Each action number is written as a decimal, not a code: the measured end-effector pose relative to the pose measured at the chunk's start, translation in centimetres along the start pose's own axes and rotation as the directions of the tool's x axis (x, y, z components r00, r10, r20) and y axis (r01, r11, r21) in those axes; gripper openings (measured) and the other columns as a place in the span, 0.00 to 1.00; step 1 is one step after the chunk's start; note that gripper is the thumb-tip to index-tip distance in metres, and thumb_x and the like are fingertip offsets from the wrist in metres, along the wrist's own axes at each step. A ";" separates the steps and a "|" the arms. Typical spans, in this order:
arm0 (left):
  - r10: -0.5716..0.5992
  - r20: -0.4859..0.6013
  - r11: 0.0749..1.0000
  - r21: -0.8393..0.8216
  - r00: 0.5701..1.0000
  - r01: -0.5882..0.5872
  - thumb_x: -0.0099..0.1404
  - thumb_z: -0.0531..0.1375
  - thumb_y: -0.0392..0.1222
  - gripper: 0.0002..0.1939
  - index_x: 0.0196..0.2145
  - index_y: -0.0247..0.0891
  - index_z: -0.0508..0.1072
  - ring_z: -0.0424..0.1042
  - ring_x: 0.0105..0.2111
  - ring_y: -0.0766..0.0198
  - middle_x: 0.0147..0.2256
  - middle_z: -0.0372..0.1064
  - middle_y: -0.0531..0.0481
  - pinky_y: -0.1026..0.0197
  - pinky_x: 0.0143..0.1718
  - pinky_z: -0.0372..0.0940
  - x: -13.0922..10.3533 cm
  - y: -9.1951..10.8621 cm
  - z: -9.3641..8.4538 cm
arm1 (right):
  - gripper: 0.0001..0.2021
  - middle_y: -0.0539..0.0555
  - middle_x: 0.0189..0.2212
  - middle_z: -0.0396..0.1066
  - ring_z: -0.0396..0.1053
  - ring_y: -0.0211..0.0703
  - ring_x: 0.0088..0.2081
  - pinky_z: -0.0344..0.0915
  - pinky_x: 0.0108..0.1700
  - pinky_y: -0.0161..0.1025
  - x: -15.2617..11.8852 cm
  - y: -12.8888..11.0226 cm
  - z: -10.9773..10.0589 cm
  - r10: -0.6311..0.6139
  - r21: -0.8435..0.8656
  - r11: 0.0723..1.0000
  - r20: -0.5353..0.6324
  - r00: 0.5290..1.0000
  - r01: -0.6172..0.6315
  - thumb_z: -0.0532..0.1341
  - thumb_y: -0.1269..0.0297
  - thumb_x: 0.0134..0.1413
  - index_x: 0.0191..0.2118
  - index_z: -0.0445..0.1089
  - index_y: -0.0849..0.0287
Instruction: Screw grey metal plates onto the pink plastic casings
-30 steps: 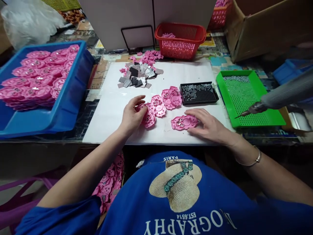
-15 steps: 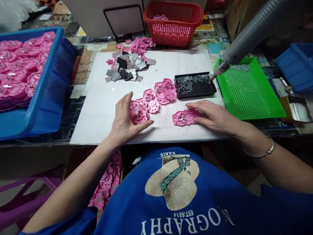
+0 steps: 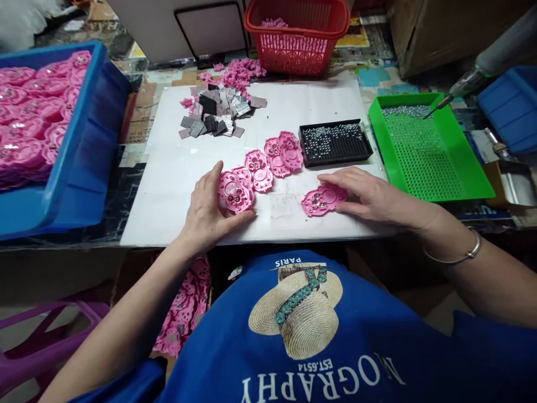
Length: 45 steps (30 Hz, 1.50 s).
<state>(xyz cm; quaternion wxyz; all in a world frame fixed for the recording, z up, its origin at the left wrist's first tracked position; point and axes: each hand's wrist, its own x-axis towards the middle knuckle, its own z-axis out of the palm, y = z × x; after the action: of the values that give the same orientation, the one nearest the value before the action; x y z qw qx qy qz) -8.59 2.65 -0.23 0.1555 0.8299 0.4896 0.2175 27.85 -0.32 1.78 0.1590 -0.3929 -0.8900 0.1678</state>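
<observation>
My left hand (image 3: 205,210) curves around a pink plastic casing piece (image 3: 236,193) with shiny metal parts on it, fingers at its left edge and thumb at its lower edge. This piece is the nearest in a row of overlapping pink pieces (image 3: 258,170) running toward the back right. Between the thumb and fingers of my right hand (image 3: 363,193) is another pink casing piece (image 3: 323,200), lying on the white board (image 3: 281,224). Its right end is partly covered by the hand.
Behind my right hand sit a black screw tray (image 3: 335,148) and a green tray (image 3: 432,162) of screws. An electric screwdriver (image 3: 465,84) hangs over the green tray. Metal plates (image 3: 218,115), a red basket (image 3: 293,50) and a blue bin (image 3: 100,140) of pink pieces stand around.
The screwdriver has swung right, from the black tray to over the green tray. My left hand and its piece have shifted slightly left; the right hand's piece has moved slightly right and tilted.
</observation>
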 end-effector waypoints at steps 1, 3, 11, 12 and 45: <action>-0.002 0.002 1.000 0.000 1.000 0.002 0.55 0.66 0.63 0.56 0.69 0.39 0.43 0.59 0.61 0.40 0.62 0.55 0.34 0.37 0.60 0.57 0.0 0.0 0.0 | 0.26 0.62 0.54 0.69 0.67 0.51 0.53 0.66 0.57 0.50 0.0 0.2 -0.2 -0.015 -0.005 1.000 0.008 1.000 0.016 0.56 0.61 0.65 0.65 0.58 0.62; -0.009 0.007 1.000 -0.002 1.000 0.009 0.54 0.67 0.62 0.56 0.69 0.39 0.43 0.59 0.61 0.40 0.62 0.55 0.35 0.37 0.60 0.58 0.1 0.0 0.0 | 0.24 0.62 0.54 0.69 0.67 0.51 0.54 0.67 0.57 0.49 -0.2 0.7 -0.6 -0.039 -0.018 0.999 0.018 0.999 0.039 0.54 0.61 0.66 0.64 0.60 0.62; -0.002 -0.006 0.999 -0.036 1.000 0.002 0.52 0.69 0.60 0.57 0.69 0.39 0.43 0.59 0.60 0.41 0.61 0.56 0.35 0.38 0.61 0.57 0.2 -0.3 0.1 | 0.22 0.60 0.53 0.69 0.68 0.49 0.55 0.69 0.56 0.46 -0.6 2.2 -1.4 -0.046 -0.022 0.999 0.080 0.996 0.048 0.55 0.65 0.65 0.63 0.63 0.58; 0.001 -0.009 0.999 -0.042 1.000 -0.001 0.52 0.69 0.60 0.58 0.69 0.39 0.43 0.59 0.60 0.41 0.61 0.56 0.35 0.38 0.60 0.57 0.2 -0.4 0.1 | 0.22 0.59 0.54 0.69 0.67 0.49 0.55 0.69 0.57 0.47 -0.6 2.3 -1.5 -0.040 -0.017 0.999 0.085 0.996 0.041 0.55 0.65 0.65 0.63 0.63 0.57; 0.030 0.135 0.997 -0.077 0.990 -0.020 0.51 0.71 0.56 0.63 0.71 0.44 0.36 0.54 0.63 0.43 0.65 0.50 0.38 0.40 0.65 0.52 -0.9 -4.1 -3.9 | 0.17 0.63 0.54 0.70 0.61 0.62 0.60 0.58 0.61 0.62 12.2 -7.2 6.2 -0.274 -0.272 0.929 -0.044 0.961 0.252 0.58 0.66 0.63 0.56 0.68 0.63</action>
<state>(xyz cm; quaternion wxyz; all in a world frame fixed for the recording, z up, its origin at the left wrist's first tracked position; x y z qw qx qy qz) -14.03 4.00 0.94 0.2171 0.8423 0.4590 0.1810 12.80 3.21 1.18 0.1622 -0.2941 -0.9419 0.0092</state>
